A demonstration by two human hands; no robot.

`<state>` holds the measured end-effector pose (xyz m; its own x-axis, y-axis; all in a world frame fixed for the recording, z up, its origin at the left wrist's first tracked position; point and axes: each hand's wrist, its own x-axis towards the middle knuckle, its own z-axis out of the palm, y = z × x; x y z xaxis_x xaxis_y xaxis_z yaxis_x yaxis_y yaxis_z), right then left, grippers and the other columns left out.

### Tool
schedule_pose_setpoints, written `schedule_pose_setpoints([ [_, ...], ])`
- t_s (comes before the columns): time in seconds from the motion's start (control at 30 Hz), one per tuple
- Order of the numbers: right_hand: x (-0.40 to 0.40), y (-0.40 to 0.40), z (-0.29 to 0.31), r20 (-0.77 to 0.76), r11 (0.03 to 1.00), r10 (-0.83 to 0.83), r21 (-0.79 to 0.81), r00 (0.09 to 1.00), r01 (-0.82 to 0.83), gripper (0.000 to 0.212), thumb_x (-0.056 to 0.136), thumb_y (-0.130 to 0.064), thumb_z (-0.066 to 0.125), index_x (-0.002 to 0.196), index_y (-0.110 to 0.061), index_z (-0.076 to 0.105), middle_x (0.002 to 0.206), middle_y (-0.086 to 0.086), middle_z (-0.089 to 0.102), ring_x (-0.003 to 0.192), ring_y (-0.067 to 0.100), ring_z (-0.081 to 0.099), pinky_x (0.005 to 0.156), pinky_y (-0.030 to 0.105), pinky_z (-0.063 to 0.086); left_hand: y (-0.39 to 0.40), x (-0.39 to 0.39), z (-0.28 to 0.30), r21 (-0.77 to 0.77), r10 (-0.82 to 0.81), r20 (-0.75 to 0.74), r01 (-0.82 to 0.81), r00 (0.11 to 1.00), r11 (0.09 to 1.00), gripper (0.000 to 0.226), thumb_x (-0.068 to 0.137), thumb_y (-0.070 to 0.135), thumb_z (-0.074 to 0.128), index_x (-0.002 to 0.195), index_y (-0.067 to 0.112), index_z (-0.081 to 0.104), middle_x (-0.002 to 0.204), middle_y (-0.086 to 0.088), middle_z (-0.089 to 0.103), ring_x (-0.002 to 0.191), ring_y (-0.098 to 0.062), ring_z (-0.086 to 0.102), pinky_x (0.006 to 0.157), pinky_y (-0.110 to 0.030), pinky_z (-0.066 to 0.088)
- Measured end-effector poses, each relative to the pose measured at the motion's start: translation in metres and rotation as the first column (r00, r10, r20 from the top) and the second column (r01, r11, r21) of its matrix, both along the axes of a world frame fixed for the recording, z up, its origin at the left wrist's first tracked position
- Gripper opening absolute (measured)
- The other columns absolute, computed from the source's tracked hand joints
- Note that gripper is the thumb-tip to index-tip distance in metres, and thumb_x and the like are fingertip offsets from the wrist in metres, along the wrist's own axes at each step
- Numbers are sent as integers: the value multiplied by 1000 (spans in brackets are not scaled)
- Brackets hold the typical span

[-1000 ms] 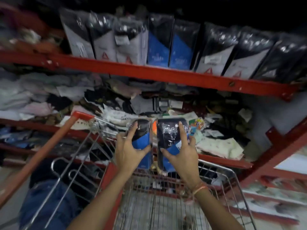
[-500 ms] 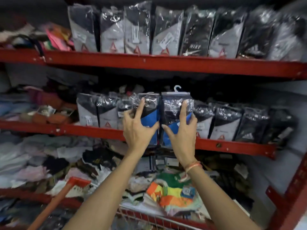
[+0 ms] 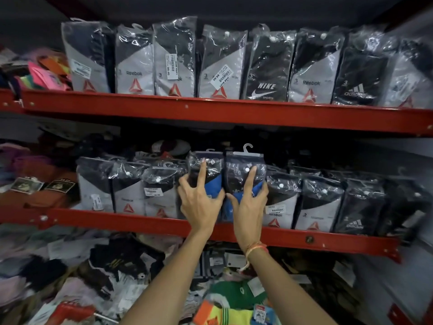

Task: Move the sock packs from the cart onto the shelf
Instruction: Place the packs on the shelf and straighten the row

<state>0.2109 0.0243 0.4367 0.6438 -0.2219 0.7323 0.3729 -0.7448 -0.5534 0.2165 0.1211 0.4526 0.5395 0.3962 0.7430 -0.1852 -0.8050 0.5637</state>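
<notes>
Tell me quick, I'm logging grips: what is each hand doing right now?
Left hand: closed on the left blue-and-black sock pack, at the middle shelf.
Right hand: closed on the right blue-and-black sock pack, beside it.

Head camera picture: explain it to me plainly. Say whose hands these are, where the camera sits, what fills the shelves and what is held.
The camera sits on a person's head, looking forward and down, so both arms belong to the wearer. The left hand presses a clear-wrapped black-and-blue sock pack upright onto the red metal middle shelf. The right hand does likewise with a second black-and-blue pack with a white hook. Grey-and-black sock packs stand on both sides. The upper red shelf carries a similar row. Loose socks lie below.
</notes>
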Motion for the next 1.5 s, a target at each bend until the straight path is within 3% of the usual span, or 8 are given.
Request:
schedule_pose_setpoints([
  [0.23, 2, -1, -25, -146, 993, 56, -92, 988, -70, 85, 99, -32, 50, 148, -27, -20, 156, 28, 0, 138, 44, 28, 101, 43, 47, 15, 7, -29, 109, -58, -120, 71, 991, 991, 90, 74, 44, 74, 148, 31, 25, 135, -25, 38, 120, -39, 45, 88, -44, 52],
  [0.37, -12, -5, -15, -24, 938, -89, -338, 996, 76, 84, 91, -25, 65, 153, -6, 10, 158, 29, -5, 145, 43, 17, 92, 38, 58, 26, -1, -31, 266, -77, -94, 100, 993, 959, 89, 78, 49, 67, 150, 27, 20, 152, -26, 8, 140, -41, 19, 99, -55, 47],
  [0.5, -12, -23, 12, 167, 744, -141, -633, 976, 215, 103, 75, -19, 81, 152, -6, 13, 160, 21, 10, 148, 36, 9, 118, 50, 28, 38, -4, -16, 611, -21, -22, 30, 1000, 791, 109, 65, 49, 78, 151, 20, 17, 158, -21, 10, 145, -36, 11, 115, -57, 21],
  [0.63, 6, -44, 31, -4, 654, -234, -741, 972, 154, 125, 72, -36, 82, 151, -10, -11, 162, 15, 9, 150, 32, 4, 122, 49, 3, 47, 9, 8, 789, 101, -150, 58, 983, 612, 129, 60, 52, 80, 151, 19, -6, 161, -13, 5, 148, -30, 7, 117, -52, 5],
  [0.87, 10, -55, 31, -92, 635, -166, -772, 982, 35, 124, 69, -42, 82, 152, -13, -6, 162, 14, 2, 150, 30, -4, 123, 49, -1, 39, 13, 13, 809, 143, -221, 99, 965, 579, 126, 67, 54, 73, 149, 15, -15, 161, -10, 2, 148, -27, 4, 119, -46, 2],
  [1.07, 4, -110, 45, -31, 690, -265, -704, 964, 167, 143, 49, -55, 88, 153, -10, 1, 162, 15, 5, 149, 33, -4, 121, 57, 10, 2, 12, 31, 840, 40, -187, 138, 982, 525, 135, 61, 63, 72, 148, 13, -18, 161, -7, -7, 148, -25, -2, 119, -50, 0],
  [1.23, -2, -159, 52, -248, 752, -394, -641, 885, 154, 141, 57, -59, 82, 152, -19, -14, 162, 13, -10, 147, 36, -18, 116, 63, -4, -42, 19, 33, 855, -26, -197, 184, 980, 484, 132, 64, 67, 68, 149, 13, -18, 161, -8, -7, 148, -25, -2, 119, -49, 0],
  [1.5, -3, -158, 41, -208, 726, -367, -674, 907, 138, 126, 66, -44, 84, 153, -16, -2, 162, 11, 8, 149, 35, 2, 120, 58, 8, -90, 23, 19, 811, -53, -228, 219, 972, 542, 110, 79, 48, 67, 150, 18, -11, 162, -6, 3, 148, -26, 4, 118, -49, -1],
])
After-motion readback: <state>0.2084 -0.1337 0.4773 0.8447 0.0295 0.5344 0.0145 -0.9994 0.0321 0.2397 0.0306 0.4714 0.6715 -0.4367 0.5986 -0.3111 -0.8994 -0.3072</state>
